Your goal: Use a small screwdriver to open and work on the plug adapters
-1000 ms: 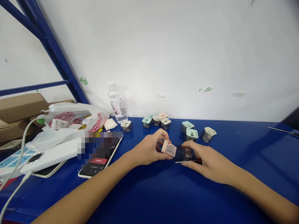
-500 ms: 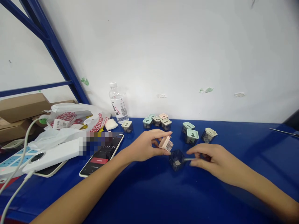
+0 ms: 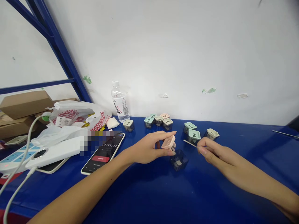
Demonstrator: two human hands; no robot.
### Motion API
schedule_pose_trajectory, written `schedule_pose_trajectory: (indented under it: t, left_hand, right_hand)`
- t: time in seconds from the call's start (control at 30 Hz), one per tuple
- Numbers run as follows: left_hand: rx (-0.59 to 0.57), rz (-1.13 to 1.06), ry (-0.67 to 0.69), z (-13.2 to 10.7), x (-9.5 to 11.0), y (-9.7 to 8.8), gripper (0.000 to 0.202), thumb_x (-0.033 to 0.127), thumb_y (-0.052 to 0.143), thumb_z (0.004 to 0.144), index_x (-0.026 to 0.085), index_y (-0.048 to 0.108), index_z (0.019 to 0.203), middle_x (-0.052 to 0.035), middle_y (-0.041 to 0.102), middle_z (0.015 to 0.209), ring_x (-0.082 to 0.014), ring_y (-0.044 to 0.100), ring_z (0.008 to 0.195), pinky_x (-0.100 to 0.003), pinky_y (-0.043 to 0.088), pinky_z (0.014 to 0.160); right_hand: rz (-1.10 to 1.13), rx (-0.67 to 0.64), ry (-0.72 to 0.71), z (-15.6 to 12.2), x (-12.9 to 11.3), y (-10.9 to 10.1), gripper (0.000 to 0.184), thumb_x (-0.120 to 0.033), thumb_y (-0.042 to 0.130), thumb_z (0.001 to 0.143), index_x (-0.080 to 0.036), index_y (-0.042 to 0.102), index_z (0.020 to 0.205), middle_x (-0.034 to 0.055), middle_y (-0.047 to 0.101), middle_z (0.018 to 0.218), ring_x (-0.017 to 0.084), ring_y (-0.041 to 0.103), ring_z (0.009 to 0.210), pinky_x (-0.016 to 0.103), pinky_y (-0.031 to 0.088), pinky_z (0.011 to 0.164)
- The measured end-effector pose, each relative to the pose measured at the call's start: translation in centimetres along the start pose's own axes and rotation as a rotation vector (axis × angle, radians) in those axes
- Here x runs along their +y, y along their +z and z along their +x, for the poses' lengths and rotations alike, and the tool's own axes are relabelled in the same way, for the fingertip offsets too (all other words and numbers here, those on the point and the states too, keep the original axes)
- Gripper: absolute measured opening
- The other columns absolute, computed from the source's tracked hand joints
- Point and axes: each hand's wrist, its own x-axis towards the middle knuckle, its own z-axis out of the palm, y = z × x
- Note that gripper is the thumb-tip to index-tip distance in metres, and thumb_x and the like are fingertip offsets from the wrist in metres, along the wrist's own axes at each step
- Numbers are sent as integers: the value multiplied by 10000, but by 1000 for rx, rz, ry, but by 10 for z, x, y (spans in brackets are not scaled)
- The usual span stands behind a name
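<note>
My left hand pinches the pink top of a pencil sharpener between thumb and fingers, above the table. Just below it, a dark see-through sharpener box without a top rests on the blue table; something small and pale shows in it. My right hand is closed on one end of a thin pale stick, whose tip points left toward the pink top without touching it. Two mint sharpeners and a cream sharpener stand behind my right hand.
A group of several sharpeners stands near the wall, with one cream sharpener by the water bottle. Leftward lie a phone, plastic bags, a power strip and cardboard boxes. A thin metal rod lies far right.
My right hand has moved up and slightly right with the stick, away from the dark box. My left hand has turned the pink top, so its other face shows.
</note>
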Motion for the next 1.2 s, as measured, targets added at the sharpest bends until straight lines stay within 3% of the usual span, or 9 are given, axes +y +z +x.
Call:
schedule_pose_trajectory:
  t: [0.2, 0.83, 1.2]
  left_hand:
    - [-16, -37, 4, -1, 0, 2, 584, 302, 725, 840, 228, 531, 1385, -75, 665, 1156, -196, 589, 965, -298, 462, 752]
    - [-34, 27, 68, -2, 0, 6, 593, 316, 739, 841, 192, 525, 1380, -73, 661, 1150, -195, 579, 989, -325, 440, 862]
    - [-31, 35, 58, -3, 2, 6, 564, 343, 713, 862, 230, 524, 1382, -76, 644, 1147, -210, 558, 1015, -356, 459, 870]
  right_hand:
    - [0, -125, -2, 3, -2, 8, 419, -568, 292, 1013, -243, 470, 817, -48, 397, 679, 130, 350, 587, 263, 344, 564]
    - [18, -129, 17, 1, -10, 15, 403, -552, 302, 1012, -249, 486, 820, -66, 369, 616, 121, 320, 534, 251, 298, 510]
    - [28, -143, 19, -2, -11, 14, 410, -552, 304, 1013, -243, 475, 806, -64, 357, 616, 120, 296, 529, 252, 287, 502]
